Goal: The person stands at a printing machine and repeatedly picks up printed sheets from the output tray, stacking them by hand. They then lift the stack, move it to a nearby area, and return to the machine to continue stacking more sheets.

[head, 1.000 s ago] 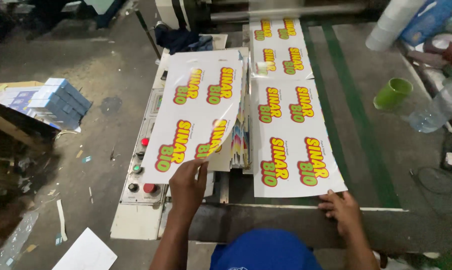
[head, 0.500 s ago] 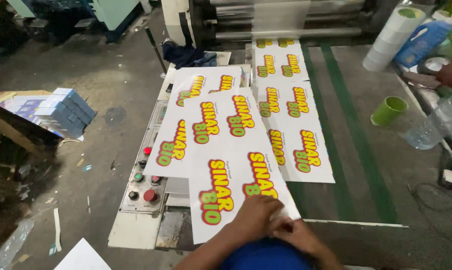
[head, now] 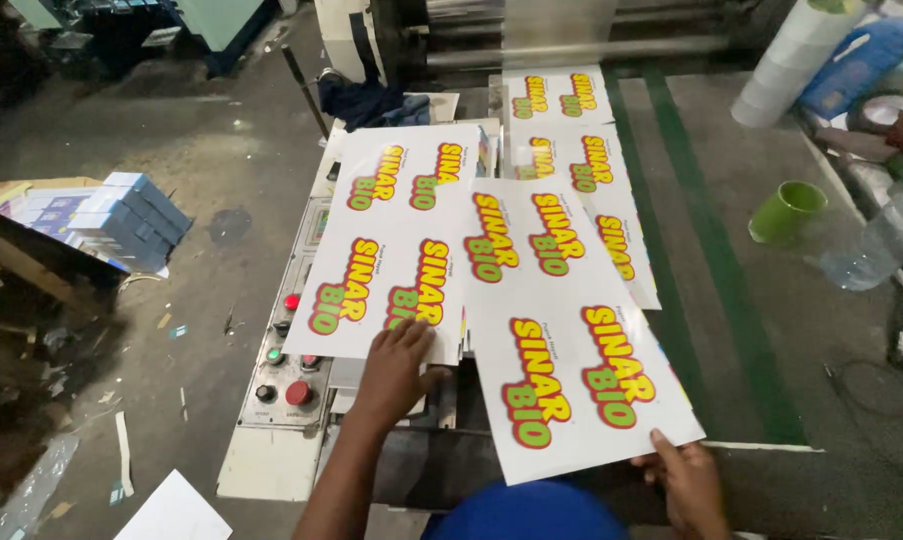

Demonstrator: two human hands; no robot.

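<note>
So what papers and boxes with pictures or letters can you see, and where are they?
Left sheet: white rectangle with red, yellow and green lettering, under the left hand, over the control panel.
Right sheet: same colours, held by the right hand at its near corner.
Printed strip: same design, running back toward the machine.
Blue boxes: stacked on the floor, far left.

I have one view only, from the camera worn on the head, looking steeply down and forward over the desk. It sits close: my left hand and right hand fill the lower edge. The machine rollers cross the top, with bare floor at left.
</note>
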